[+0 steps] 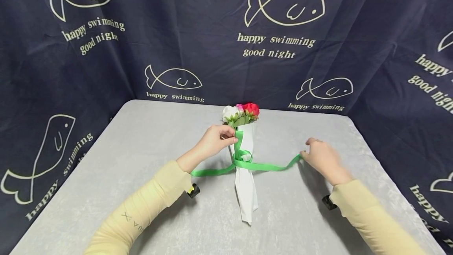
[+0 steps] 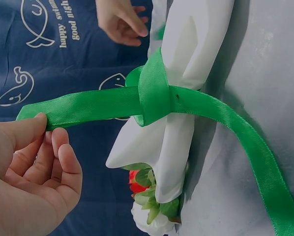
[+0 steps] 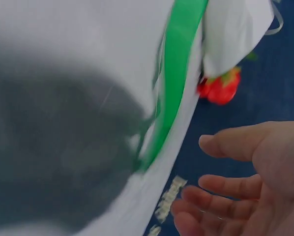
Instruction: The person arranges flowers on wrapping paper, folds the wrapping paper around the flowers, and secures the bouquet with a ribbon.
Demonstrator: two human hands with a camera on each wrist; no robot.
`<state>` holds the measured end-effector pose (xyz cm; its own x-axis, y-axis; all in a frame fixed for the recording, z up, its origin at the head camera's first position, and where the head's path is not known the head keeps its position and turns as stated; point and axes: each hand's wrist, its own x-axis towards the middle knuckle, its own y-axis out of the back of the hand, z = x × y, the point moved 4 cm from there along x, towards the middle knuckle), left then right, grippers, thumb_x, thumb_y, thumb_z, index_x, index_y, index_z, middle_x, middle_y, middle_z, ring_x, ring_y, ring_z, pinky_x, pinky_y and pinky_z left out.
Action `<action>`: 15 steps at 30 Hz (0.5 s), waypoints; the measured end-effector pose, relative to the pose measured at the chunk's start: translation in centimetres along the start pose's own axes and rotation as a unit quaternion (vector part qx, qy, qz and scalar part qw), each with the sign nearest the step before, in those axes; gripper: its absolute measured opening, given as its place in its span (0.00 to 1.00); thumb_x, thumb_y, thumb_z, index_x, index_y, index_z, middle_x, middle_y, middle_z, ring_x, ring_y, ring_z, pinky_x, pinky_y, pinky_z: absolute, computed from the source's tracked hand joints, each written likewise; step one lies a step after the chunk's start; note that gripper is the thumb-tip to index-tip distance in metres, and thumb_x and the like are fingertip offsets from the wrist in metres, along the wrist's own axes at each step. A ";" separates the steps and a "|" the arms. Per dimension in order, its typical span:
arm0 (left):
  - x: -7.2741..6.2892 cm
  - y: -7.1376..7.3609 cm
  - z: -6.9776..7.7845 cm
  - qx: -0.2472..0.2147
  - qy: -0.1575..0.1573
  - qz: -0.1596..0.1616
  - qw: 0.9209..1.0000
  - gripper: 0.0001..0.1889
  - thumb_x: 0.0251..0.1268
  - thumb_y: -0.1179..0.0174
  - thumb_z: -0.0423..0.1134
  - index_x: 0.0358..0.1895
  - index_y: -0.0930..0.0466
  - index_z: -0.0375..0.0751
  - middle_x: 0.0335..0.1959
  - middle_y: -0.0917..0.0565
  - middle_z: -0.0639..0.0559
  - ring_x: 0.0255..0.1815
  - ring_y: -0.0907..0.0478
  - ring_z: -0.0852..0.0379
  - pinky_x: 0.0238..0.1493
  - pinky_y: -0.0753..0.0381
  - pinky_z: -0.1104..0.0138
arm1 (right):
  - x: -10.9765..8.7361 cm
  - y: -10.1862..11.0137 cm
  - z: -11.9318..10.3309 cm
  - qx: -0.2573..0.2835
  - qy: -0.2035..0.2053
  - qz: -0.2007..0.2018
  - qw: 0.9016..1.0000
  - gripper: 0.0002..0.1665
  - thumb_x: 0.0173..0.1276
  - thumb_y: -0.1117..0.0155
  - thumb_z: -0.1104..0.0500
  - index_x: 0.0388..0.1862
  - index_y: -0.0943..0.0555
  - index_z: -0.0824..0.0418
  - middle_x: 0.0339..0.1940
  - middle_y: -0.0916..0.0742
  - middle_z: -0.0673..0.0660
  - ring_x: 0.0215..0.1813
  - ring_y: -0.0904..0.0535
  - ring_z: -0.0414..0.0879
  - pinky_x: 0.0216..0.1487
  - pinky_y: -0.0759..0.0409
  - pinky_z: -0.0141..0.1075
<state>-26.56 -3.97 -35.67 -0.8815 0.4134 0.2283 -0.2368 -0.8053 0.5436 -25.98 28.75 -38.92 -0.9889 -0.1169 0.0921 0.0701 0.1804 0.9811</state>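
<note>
A bouquet in a white wrap (image 1: 245, 196) lies on the grey table, its white flower (image 1: 231, 113) and red flower (image 1: 251, 109) pointing away from me. Around its middle runs a green ribbon (image 1: 269, 167), looped over itself at the front. My left hand (image 1: 215, 141) pinches one ribbon end between thumb and forefinger, pulled up from the loop (image 2: 154, 88). Another length of ribbon trails left under that wrist. To the right, my right hand (image 1: 323, 158) is beside the ribbon's far end; in the right wrist view its thumb and fingers are parted with nothing between them.
The grey tabletop (image 1: 148, 129) spreads on both sides of the bouquet. Dark blue cloth (image 1: 219, 30) printed with fish and lettering hangs behind and at the sides. A small black device (image 1: 193, 190) sits under the left cuff, another (image 1: 329, 202) under the right.
</note>
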 end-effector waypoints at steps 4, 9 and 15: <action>0.0 -0.1 0.0 0.003 -0.002 0.001 1.000 0.04 0.60 0.36 0.35 0.35 0.18 0.40 0.32 0.15 0.51 0.34 0.21 0.60 0.39 0.21 0.70 | -0.4 0.2 -3.4 0.022 0.063 0.048 0.997 0.20 0.58 0.34 0.58 0.46 0.21 0.70 0.41 0.17 0.69 0.40 0.19 0.65 0.34 0.21 0.54; 0.1 -0.1 0.1 0.003 -0.010 0.000 1.000 0.03 0.60 0.36 0.35 0.34 0.18 0.40 0.31 0.15 0.51 0.34 0.21 0.61 0.39 0.21 0.71 | -1.0 -0.6 -8.2 0.093 0.185 0.066 0.976 0.08 0.57 0.33 0.64 0.37 0.17 0.63 0.33 0.14 0.57 0.33 0.19 0.50 0.34 0.18 0.42; -0.1 -0.2 0.4 0.001 -0.016 0.003 1.000 0.03 0.60 0.36 0.35 0.34 0.18 0.39 0.31 0.15 0.51 0.34 0.20 0.60 0.39 0.21 0.70 | -2.2 -1.6 -12.8 0.154 0.285 0.093 0.942 0.04 0.58 0.32 0.64 0.33 0.16 0.59 0.32 0.13 0.52 0.31 0.19 0.42 0.33 0.19 0.35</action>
<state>-26.30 -3.70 -35.44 -0.8689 0.4228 0.2576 -0.2312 -0.8067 0.5439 -22.24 16.20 -38.47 -0.7268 -0.5440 0.4194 0.1061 0.5143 0.8510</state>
